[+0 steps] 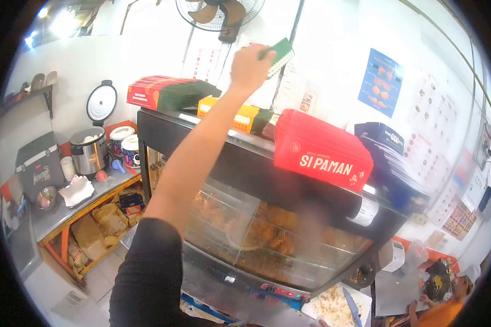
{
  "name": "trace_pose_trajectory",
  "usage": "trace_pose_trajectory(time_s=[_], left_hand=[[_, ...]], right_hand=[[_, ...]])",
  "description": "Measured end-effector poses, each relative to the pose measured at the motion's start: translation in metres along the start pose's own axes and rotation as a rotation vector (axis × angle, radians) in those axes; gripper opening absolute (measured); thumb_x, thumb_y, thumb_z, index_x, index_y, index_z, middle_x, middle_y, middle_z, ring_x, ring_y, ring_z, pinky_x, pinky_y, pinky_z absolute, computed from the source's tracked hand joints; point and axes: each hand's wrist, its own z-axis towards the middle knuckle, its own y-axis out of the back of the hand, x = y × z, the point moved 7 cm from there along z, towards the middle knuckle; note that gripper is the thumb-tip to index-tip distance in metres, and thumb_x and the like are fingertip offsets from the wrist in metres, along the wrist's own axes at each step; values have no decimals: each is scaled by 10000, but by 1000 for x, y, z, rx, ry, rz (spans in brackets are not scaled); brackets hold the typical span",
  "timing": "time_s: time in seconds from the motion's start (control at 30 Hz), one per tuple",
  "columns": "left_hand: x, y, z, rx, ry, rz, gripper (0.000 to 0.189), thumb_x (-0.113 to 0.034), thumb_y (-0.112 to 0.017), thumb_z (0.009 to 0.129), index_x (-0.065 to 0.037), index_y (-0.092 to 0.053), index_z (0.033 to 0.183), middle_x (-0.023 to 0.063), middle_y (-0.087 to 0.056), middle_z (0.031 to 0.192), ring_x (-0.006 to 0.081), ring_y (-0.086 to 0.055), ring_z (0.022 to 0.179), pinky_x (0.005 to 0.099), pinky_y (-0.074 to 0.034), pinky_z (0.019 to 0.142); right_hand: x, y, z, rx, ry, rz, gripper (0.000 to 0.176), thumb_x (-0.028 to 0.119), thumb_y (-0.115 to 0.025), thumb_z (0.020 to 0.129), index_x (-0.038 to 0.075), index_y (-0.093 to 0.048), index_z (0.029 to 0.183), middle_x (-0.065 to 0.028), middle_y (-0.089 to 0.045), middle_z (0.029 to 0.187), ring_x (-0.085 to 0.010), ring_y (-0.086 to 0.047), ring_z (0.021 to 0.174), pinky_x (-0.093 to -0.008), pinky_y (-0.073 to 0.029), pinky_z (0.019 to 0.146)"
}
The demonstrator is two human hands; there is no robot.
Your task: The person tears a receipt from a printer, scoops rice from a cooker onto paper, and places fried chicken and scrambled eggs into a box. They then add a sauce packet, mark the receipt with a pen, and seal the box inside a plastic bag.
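Observation:
My left hand [251, 68] is raised above the glass display cabinet [202, 131], its fingers closed around a green paper box [281, 54] with a white patterned edge. Below it on the cabinet top lie a yellow box [245, 120], a stack of red and dark green folded boxes [158, 91] and a stack of red "SI PAMAN" boxes [322, 158]. At the bottom edge, only a sliver of fingers, seemingly my right hand [323, 323], shows beside the white cutting board [330, 305]; what it does is hidden.
Fried pieces [273, 229] fill the cabinet shelves. A knife [352, 306] lies on the board. Dark blue boxes [387, 158] stand at the cabinet's right end. A wall fan [221, 13] hangs above. Left is a counter with a steel cooker [90, 152]; lower right, a person in orange [447, 313].

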Motion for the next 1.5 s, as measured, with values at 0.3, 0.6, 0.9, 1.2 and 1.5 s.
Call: trace_pose_trajectory(time_s=[0.3,0.6,0.9,1.2,1.5], left_hand=[[-83,252,-400,-71,541,369,164,-88,-546,881,9,-646,795,82,-581,672,177,-545,641,340,-413,587],[-122,290,-658,250,1777,-553,273,-211,-477,1027,-7,-541,1196,39,-607,1077,128,-546,992,285,-428,919],[-141,271,-611,450,1929,-522,245,-239,-518,1017,-43,-582,1149,-1,-591,995,86,-518,932,248,-416,855],[-135,244,-613,629,1700,-580,255,-178,-571,998,-30,-602,1203,12,-633,1097,87,-551,980,257,-435,886],[-97,238,-575,-188,1616,-954,442,-117,-553,988,-66,-400,1400,114,-533,1349,243,-565,1180,409,-463,1023]], right_hand=[[254,-161,65,642,-279,893,499,280,-612,944,43,-510,1371,-136,-603,1261,-213,-594,1105,-347,-482,905],[291,-294,47,828,392,83,427,210,-684,879,205,-603,1299,-119,-569,1326,-232,-538,1230,-358,-482,983],[307,-306,33,876,212,614,239,189,-701,841,164,-690,1078,-145,-511,1338,-320,-495,1224,-450,-358,1059],[304,-279,30,899,540,96,194,242,-638,915,135,-729,1049,-80,-582,1332,-291,-511,1250,-443,-322,1118],[218,-234,56,533,-44,-86,599,245,-595,971,38,-350,1477,-200,-487,1411,-320,-436,1337,-424,-352,1121]])
